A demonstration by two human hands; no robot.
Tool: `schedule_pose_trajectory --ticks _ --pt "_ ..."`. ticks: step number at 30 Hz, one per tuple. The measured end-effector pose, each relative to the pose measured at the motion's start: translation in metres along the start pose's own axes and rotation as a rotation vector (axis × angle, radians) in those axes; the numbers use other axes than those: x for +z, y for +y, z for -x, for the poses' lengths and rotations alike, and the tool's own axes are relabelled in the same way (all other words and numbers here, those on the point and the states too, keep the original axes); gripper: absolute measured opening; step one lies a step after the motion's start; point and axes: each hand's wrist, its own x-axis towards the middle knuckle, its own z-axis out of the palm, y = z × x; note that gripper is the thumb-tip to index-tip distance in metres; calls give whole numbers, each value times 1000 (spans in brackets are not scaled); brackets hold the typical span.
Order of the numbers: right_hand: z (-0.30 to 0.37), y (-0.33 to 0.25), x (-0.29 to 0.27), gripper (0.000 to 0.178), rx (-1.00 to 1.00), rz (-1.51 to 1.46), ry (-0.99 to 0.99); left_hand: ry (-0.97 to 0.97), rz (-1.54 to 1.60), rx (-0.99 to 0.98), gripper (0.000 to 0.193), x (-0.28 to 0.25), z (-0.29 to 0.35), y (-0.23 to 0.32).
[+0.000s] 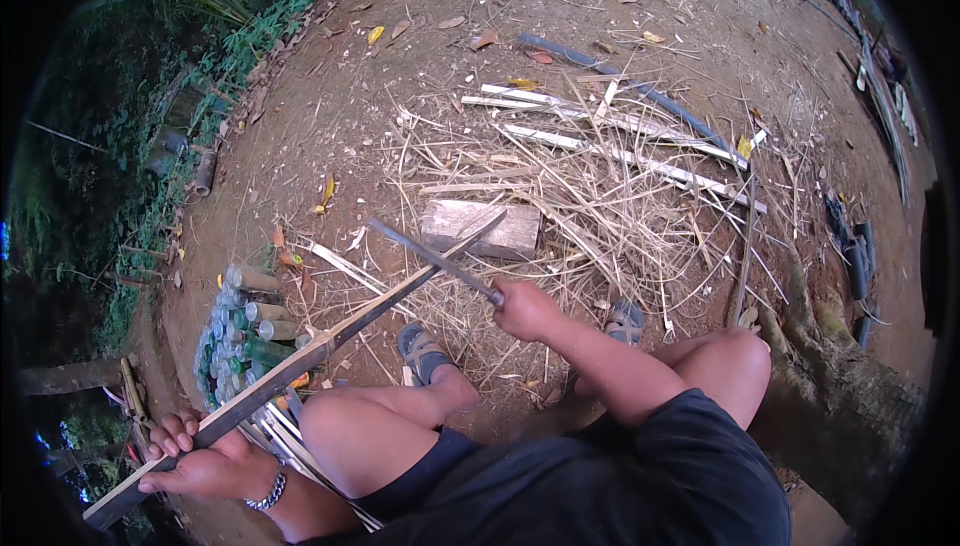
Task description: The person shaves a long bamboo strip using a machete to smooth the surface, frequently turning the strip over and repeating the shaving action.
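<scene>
My left hand [205,461] is wrapped round the lower end of a long bamboo strip [318,348], dark on one face and pale along its edge. The strip slants up across my bent knee, its far tip over a wooden block [518,232] on the ground. My right hand [524,312] is closed round the handle of a machete [435,258]. Its narrow grey blade points up and left and crosses the strip close to the block. The handle is mostly hidden by my fingers.
Split bamboo strips [630,158] and thin shavings litter the dirt beyond the block, beside a grey pipe [640,89]. Stacked bottles [240,331] stand at the left. Tree roots [825,371] rise at the right. My sandalled feet flank the near ground.
</scene>
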Motion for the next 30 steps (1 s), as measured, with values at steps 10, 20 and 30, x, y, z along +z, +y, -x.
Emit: schedule_pose_trajectory --ticks 10,20,30 --pt "-46 75 19 32 234 -58 73 69 18 -4 50 6 -6 -8" --pt "-73 145 27 8 380 -856 -67 -32 102 -46 54 -20 -10 -7" --pt "23 18 41 28 48 -202 165 238 -77 127 47 -15 17 -9"
